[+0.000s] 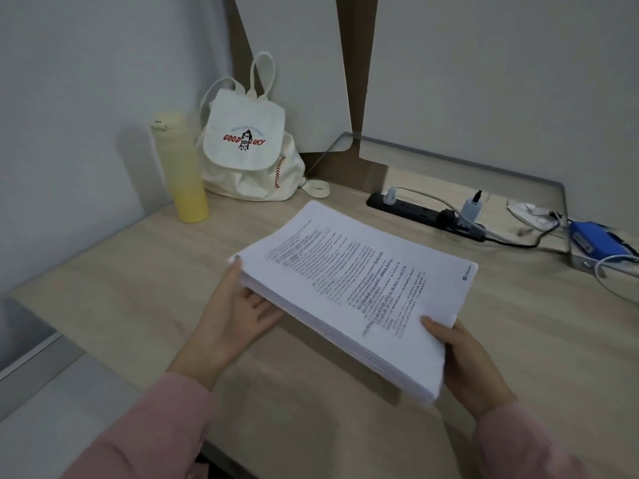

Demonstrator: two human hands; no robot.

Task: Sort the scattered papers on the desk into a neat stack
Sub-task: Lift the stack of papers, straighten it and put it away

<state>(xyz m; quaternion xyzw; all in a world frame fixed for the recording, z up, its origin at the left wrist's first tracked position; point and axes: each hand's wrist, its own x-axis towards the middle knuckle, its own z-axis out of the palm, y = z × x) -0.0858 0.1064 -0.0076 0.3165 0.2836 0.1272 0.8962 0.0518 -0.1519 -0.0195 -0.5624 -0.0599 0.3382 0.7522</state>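
Observation:
A thick stack of printed white papers [356, 288] is held a little above the light wooden desk [138, 288], tilted and turned at an angle. My left hand [235, 316] grips the stack's near left edge, thumb on the corner and fingers underneath. My right hand [470, 364] grips the near right corner, thumb on the top sheet. The sheets lie together as one block with slightly uneven edges. No loose sheets show elsewhere on the desk.
A yellow bottle [181, 167] and a white canvas backpack [249, 146] stand at the back left. A black power strip [425, 210] with plugs and cables lies at the back right, next to a blue device [594, 242]. The desk's front edge is near my sleeves.

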